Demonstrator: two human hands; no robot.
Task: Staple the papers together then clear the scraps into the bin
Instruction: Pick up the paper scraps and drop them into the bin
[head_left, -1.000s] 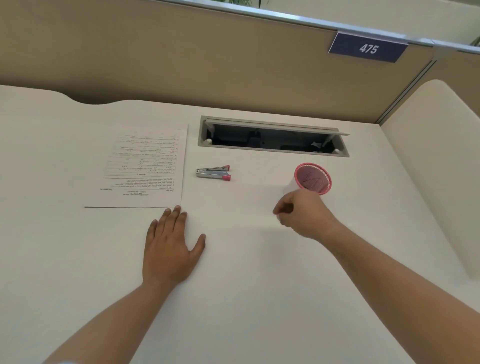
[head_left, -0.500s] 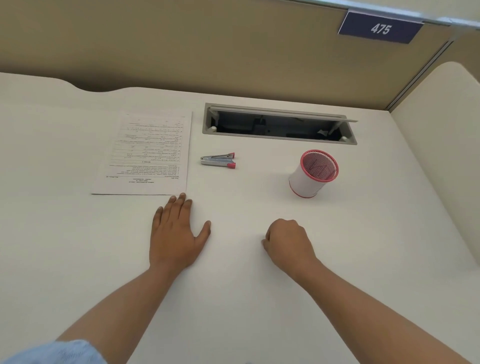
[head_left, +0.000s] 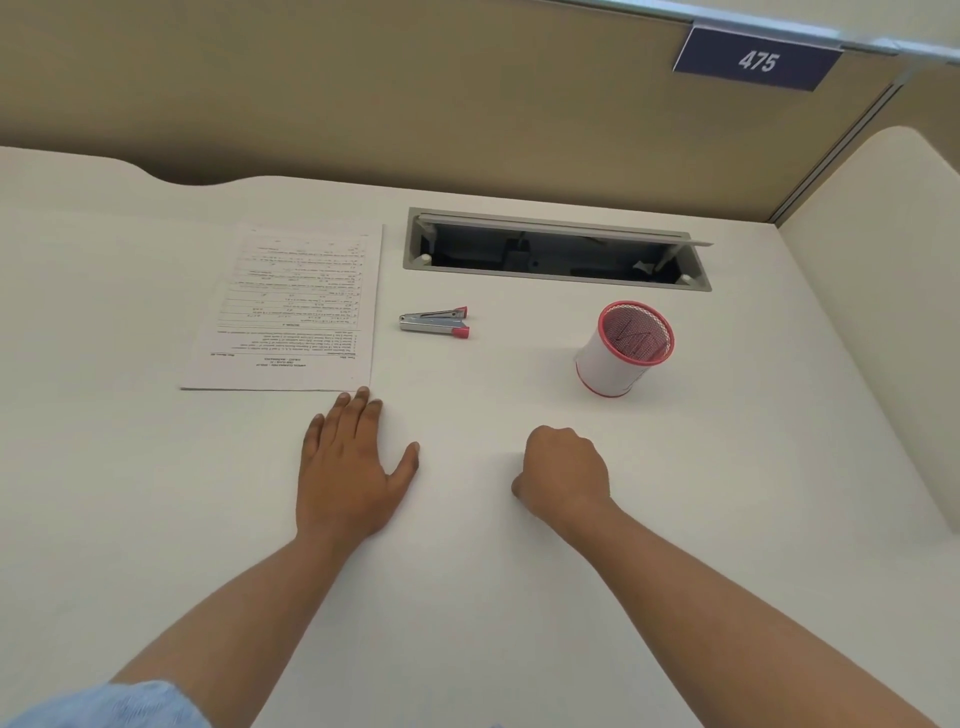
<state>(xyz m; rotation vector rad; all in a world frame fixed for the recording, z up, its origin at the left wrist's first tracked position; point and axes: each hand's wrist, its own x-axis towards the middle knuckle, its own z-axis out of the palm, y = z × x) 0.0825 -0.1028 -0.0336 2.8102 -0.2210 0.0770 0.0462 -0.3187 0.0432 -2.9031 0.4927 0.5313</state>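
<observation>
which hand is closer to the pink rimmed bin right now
Right. The right hand rests fisted on the near side of the bin, slightly to its left; the left hand lies flat much farther left, near the papers.
</observation>
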